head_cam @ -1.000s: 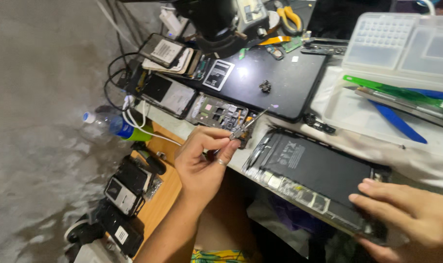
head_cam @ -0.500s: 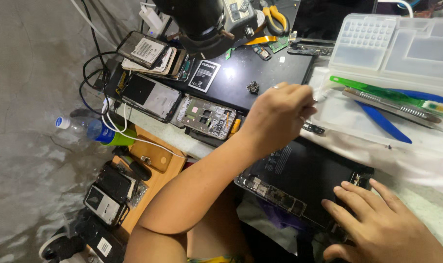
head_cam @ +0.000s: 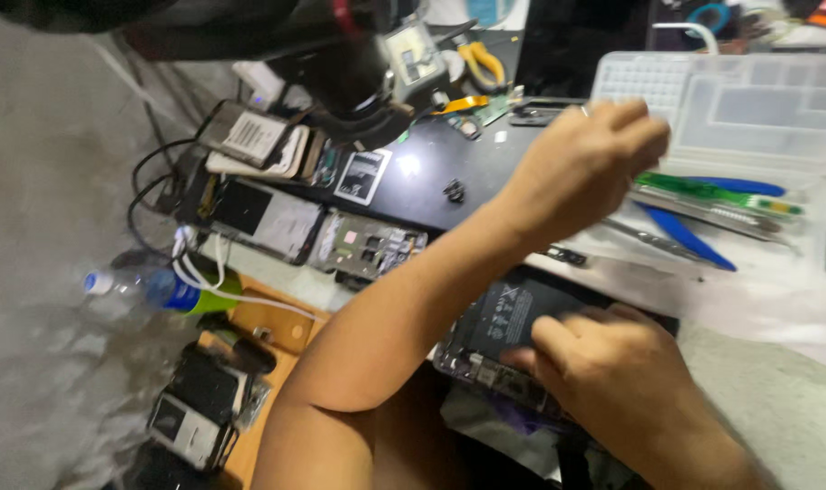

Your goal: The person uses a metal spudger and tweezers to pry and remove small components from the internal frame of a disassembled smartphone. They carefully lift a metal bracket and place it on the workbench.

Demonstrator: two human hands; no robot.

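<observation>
While the head camera is looking down at a crowded repair bench, the left hand (head_cam: 581, 163) is reaching across to the right, hovering over the edge of the white tray (head_cam: 767, 272), fingers curled in loosely; motion blur, so I cannot tell whether it is pinching anything. Left forearm is crossing over the opened tablet (head_cam: 513, 318), which is lying face down at the near edge of the bench with its dark battery showing. Right hand (head_cam: 612, 381) is resting on that tablet's near right part, fingers bent and spread, pressing down on it, not wrapped around anything. Just beyond the left hand, tools are lying on the tray: a blue pry tool (head_cam: 685, 238), a green-handled tool (head_cam: 703, 186) and metal tweezers (head_cam: 653, 240), all near the knuckles but apart from them as far as I can see. A clear plastic parts box (head_cam: 748, 100) is sitting behind the tray. A black screen panel (head_cam: 431, 172) is lying in the middle of the bench with a small dark part on it. Left of that, opened phones (head_cam: 367, 247) are lying side by side. Yellow-handled cutters (head_cam: 481, 62) are sitting at the far edge. A plastic bottle (head_cam: 150, 289) with a blue cap is lying below the bench on the left, with white cable (head_cam: 222, 286) trailing over it.
</observation>
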